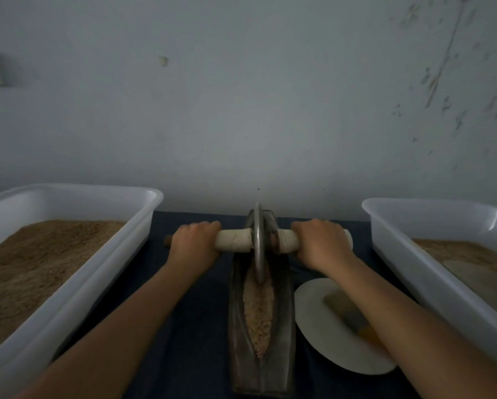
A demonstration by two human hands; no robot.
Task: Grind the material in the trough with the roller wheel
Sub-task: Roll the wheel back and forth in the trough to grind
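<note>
Both my forearms reach in from 6 o'clock toward the middle of the dark blue cloth [189, 326]. Between them lies the long metal trough [235, 326], running from 6 to 12 o'clock, with pale, coarse material [258, 312] heaped along its groove. At the trough's 12 o'clock end the thin metal wheel [258, 243] stands upright on edge in the groove, its lower rim touching the material.

A pale wooden handle [235, 240] passes through the wheel from 9 to 3 o'clock. My left hand [194, 243] curls round the handle at the wheel's 9 o'clock side; my right hand [322, 243] curls round it at 3 o'clock, both knuckles up.

Room is tight sideways: a white tub [77, 289] of brown powder sits at 9 o'clock, another white tub [431, 286] at 3 o'clock, each with its rim near my forearm. A white plate [322, 335] with a brush [348, 315] lies just beside the trough at 4 o'clock, partly under my right forearm. A grey wall [241, 110] closes off 12 o'clock, just behind the wheel.
</note>
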